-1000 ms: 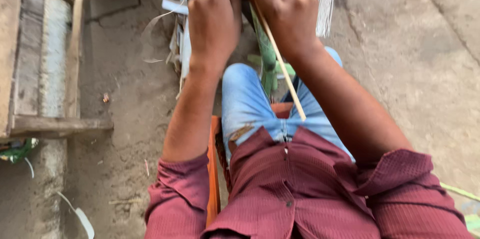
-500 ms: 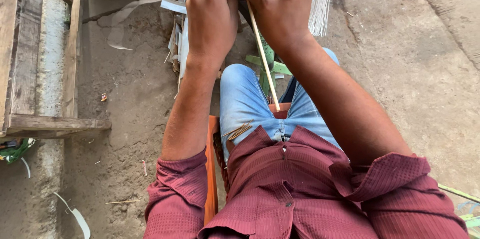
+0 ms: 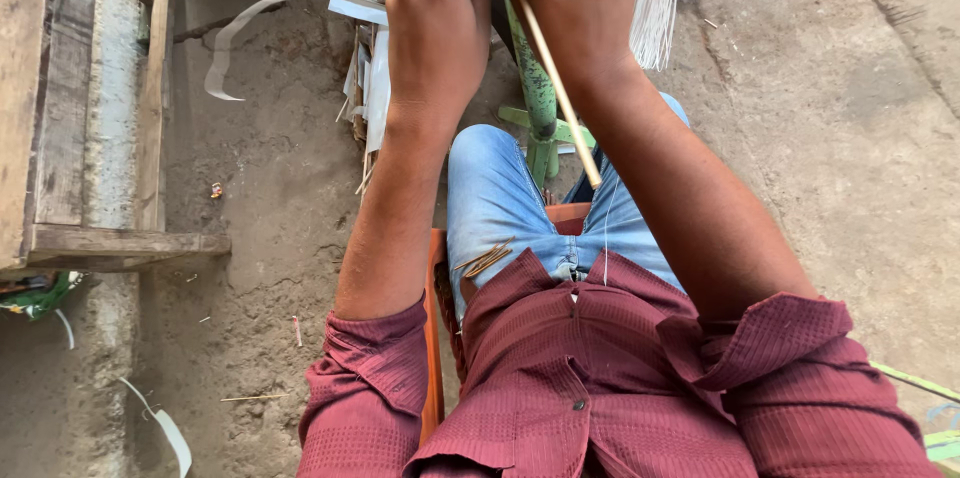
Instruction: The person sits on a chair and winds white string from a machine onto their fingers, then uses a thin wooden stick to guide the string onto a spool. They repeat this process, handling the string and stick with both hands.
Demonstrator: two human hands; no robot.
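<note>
My left hand [image 3: 438, 26] and my right hand [image 3: 575, 0] are raised close together at the top of the view, fingers curled around something cut off by the frame edge. A thin tan stick [image 3: 556, 86] slants down from between my hands toward my lap. My right hand grips it; my left hand's hold is hidden. A bundle of pale thin strips [image 3: 657, 0] hangs just right of my right hand. A few short brown sticks [image 3: 484, 260] lie on my blue jeans, above the maroon shirt.
A wooden frame [image 3: 75, 118] stands at the left. Pale strips and scraps [image 3: 368, 78] lie on the dirt ground near my left arm, one long strip curling [image 3: 250, 33]. A green post [image 3: 538, 103] stands between my knees. I sit on an orange seat [image 3: 435, 338].
The view has shifted slightly and my hands have drawn nearer to the top edge. The long pale strip on the left has swung upward. The stick stays slanted in my right hand.
</note>
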